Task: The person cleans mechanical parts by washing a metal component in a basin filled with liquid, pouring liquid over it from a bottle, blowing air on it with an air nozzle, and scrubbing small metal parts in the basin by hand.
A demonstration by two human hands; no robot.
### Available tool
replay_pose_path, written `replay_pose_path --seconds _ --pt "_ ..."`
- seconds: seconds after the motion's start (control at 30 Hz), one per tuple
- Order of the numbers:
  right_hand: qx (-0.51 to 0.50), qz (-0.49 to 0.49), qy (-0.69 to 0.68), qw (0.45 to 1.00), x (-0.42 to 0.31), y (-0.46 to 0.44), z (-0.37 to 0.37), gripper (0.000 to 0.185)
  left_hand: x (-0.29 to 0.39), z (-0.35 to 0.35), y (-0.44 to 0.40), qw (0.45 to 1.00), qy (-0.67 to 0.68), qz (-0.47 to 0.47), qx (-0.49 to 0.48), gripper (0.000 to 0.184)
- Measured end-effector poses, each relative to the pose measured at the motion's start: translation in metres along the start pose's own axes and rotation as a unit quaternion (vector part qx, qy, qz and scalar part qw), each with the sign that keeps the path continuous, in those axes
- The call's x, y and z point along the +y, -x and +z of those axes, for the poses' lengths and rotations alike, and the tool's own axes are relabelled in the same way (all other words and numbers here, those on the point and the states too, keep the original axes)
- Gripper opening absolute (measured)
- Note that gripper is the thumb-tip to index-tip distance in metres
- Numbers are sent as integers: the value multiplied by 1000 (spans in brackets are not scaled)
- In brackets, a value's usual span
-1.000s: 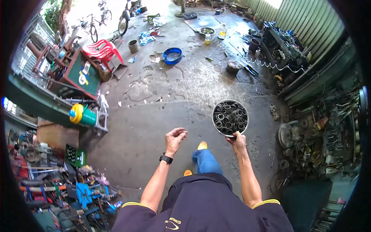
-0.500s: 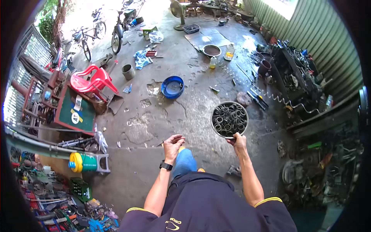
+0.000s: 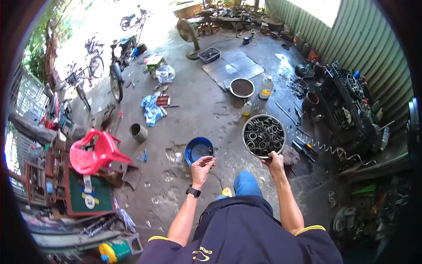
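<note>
My right hand (image 3: 275, 164) grips the near rim of a round metal bowl (image 3: 284, 145), thumb over the edge. Dark metal rings (image 3: 263, 134) fill this bowl, heaped on one another. My left hand (image 3: 203, 169), with a black watch on its wrist, has its fingers drawn together in front of a blue basin (image 3: 189, 152). A small dark shape shows by those fingertips against the basin; whether the fingers hold it I cannot make out. The basin stands on the floor beyond this hand.
A pan of dark liquid (image 3: 242, 88) and a yellow-liquid bottle (image 3: 247, 108) stand ahead. On the left are a red plastic chair (image 3: 96, 152) and a metal can (image 3: 139, 132). A coiled hose (image 3: 338, 152) and a cluttered bench (image 3: 347, 101) lie right.
I have moved forward, so the blue basin and pan appear nearer. The right hand still carries the bowl of rings. The left hand's fingers have drawn closer together.
</note>
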State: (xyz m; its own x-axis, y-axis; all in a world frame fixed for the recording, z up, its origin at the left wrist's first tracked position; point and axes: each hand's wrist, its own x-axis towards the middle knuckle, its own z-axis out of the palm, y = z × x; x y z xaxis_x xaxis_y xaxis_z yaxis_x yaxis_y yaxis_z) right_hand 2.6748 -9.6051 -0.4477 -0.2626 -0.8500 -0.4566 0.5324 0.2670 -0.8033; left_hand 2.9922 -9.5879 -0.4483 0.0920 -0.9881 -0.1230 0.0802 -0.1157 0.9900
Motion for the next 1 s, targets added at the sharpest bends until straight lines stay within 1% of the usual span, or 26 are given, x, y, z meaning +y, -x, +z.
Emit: replay_pose_path --seconds 0.1,0.13,0.17,0.2,0.23,0.27,0.33,0.37,0.43,0.53,0.57,0.67,0.73,0.77,0.83,0.87,0.9,0.93,0.97,1.0 --pt "5 12 10 1000 -3 -87 44 25 18 3 -114 1000 1 -27 2 16" --pt "19 12 13 1000 -3 -121 59 24 18 2 -150 1000 -3 -19 0 16" --pt "33 10 15 999 -2 -156 75 24 12 0 -185 1000 -7 -21 1 16" --pt "37 11 7 999 -15 -201 81 22 5 20 -229 1000 -19 -22 7 16" --pt "43 -12 -3 999 -11 -242 92 21 1 25 -271 999 -28 -18 15 16" --pt "36 -6 1 999 -16 -283 104 20 -8 28 -311 999 -7 -38 17 18" --pt "39 0 19 999 -21 -361 125 19 -18 32 -395 998 -25 -59 3 20" --pt "28 17 24 999 -36 -391 144 19 -13 36 -438 997 -33 -65 2 21" --pt "53 11 38 998 -64 -444 186 20 2 43 -515 996 -50 -74 -17 20" --pt "68 26 16 997 -88 -522 233 20 57 57 -612 995 -74 -46 -49 22" --pt "71 26 17 997 -97 -542 250 20 70 61 -644 995 -71 -44 -46 22" --pt "71 9 15 997 -110 -604 296 19 74 70 -742 995 -60 -43 -69 22" --pt "91 -12 7 996 -110 -638 326 19 64 77 -805 983 -89 -67 -146 22" --pt "104 -24 -5 994 -107 -655 340 19 58 80 -839 981 -87 -61 -161 22" --pt "143 -48 0 989 -90 -686 368 16 43 68 -907 958 -131 -90 -237 23" --pt "162 -15 8 987 -81 -699 381 21 34 58 -942 952 -136 -87 -261 24" --pt "207 -47 -46 976 -62 -717 400 21 26 45 -980 942 -153 -98 -281 24" --pt "217 -38 -43 975 -41 -733 412 22 17 31 -1020 931 -165 -91 -313 25" --pt "249 -45 -76 965 -19 -747 429 15 -7 11 -1064 914 -199 -88 -343 25" --pt "294 -47 -137 945 0 -763 451 18 -14 -1 -1098 916 -175 -111 -342 26"
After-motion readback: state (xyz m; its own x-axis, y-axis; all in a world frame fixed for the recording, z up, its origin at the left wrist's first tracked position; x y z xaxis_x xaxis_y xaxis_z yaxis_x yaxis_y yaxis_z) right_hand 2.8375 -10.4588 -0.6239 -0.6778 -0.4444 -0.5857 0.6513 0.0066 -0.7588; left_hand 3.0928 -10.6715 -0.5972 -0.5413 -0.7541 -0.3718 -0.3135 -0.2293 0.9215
